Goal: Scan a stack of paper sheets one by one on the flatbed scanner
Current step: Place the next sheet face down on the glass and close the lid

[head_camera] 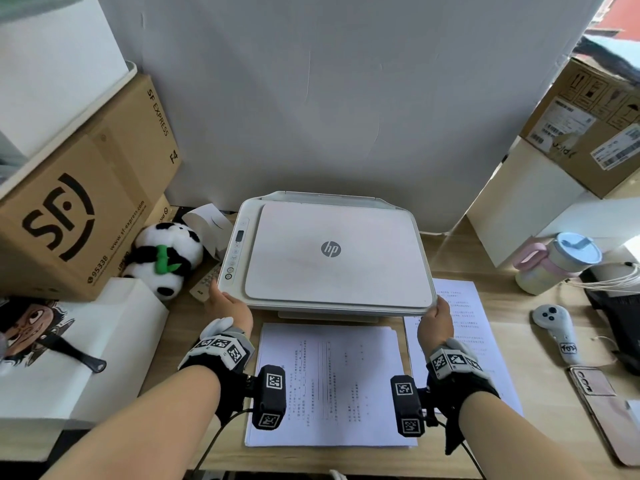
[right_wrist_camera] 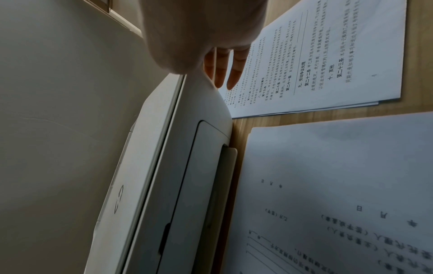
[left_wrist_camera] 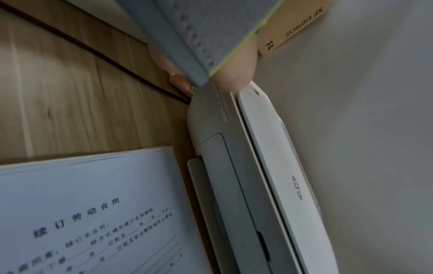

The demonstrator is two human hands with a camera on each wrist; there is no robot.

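Note:
A white HP flatbed scanner (head_camera: 329,251) stands mid-desk with its lid down. My left hand (head_camera: 227,304) grips its front left corner; in the left wrist view the thumb (left_wrist_camera: 234,74) lies on top of the scanner (left_wrist_camera: 257,166). My right hand (head_camera: 435,315) holds the front right corner. The right wrist view shows the hand (right_wrist_camera: 199,37) with its thumb at the lid edge and straight fingers (right_wrist_camera: 220,74) down the scanner's (right_wrist_camera: 164,166) side. A stack of printed sheets (head_camera: 329,382) (left_wrist_camera: 93,213) (right_wrist_camera: 339,185) lies just in front. A second, thinner pile (head_camera: 464,320) (right_wrist_camera: 316,64) lies to the right.
A panda plush (head_camera: 166,258) and an SF cardboard box (head_camera: 79,209) crowd the scanner's left. To the right stand a pastel bottle (head_camera: 557,261), a white controller (head_camera: 556,330), a phone (head_camera: 606,410) and another cardboard box (head_camera: 588,126). A white board (head_camera: 346,98) rises behind.

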